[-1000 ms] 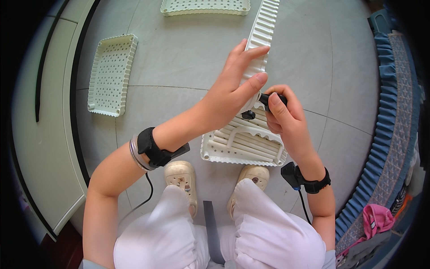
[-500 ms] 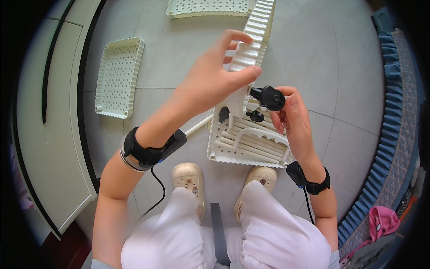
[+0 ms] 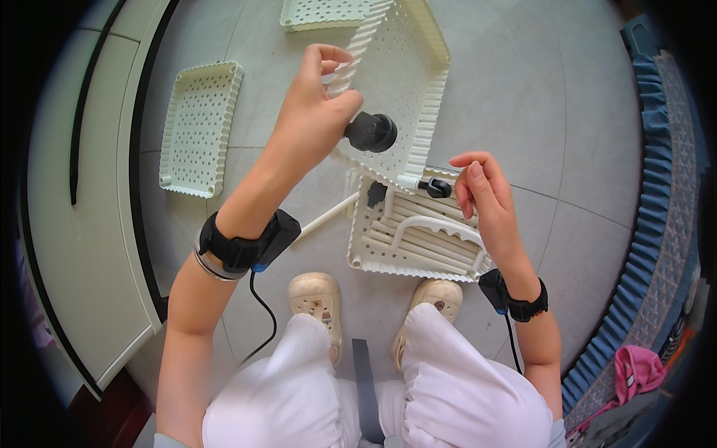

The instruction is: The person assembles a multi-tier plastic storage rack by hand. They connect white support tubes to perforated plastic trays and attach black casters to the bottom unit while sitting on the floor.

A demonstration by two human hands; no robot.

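A white perforated tray point(image 3: 399, 86) hangs tilted, one ribbed edge pinched between the left hand's point(image 3: 314, 108) bent fingers and thumb. The right hand point(image 3: 489, 198), fingers loosely curled and free, is near one black caster point(image 3: 437, 188); a second black caster point(image 3: 371, 133) sits beside the left thumb.

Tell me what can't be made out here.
Head view:
- Held tray: far end, cut off by the upper edge.
- Far tray: top cut off there; right end behind the held tray.
- Rod tray: part of its far side, behind the held tray.
- Left hand: some fingertips, behind palm or held tray.
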